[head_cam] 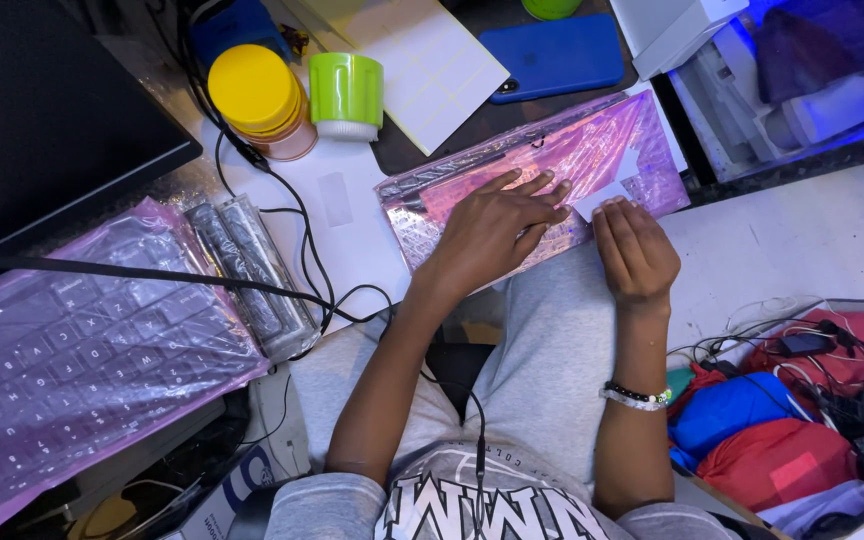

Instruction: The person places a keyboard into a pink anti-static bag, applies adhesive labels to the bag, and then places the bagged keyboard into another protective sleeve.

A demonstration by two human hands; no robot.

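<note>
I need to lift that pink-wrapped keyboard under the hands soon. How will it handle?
The wrapped keyboard is probably stiff, since it spans lap and desk edge without sagging. Its glossy film looks slippery. The left hand and right hand press it flat, so it may slide.

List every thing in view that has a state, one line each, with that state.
Left hand: flat, palm down on the wrapped keyboard.
Right hand: fingers pressing a white label onto the wrap.
Wrapped keyboard: sealed in pink film, lying across the lap.
Second keyboard: wrapped, lying at the left.
Yellow-lidded jar: closed, upright.
Green tape roll: standing on end.
Blue phone: face down.
</note>
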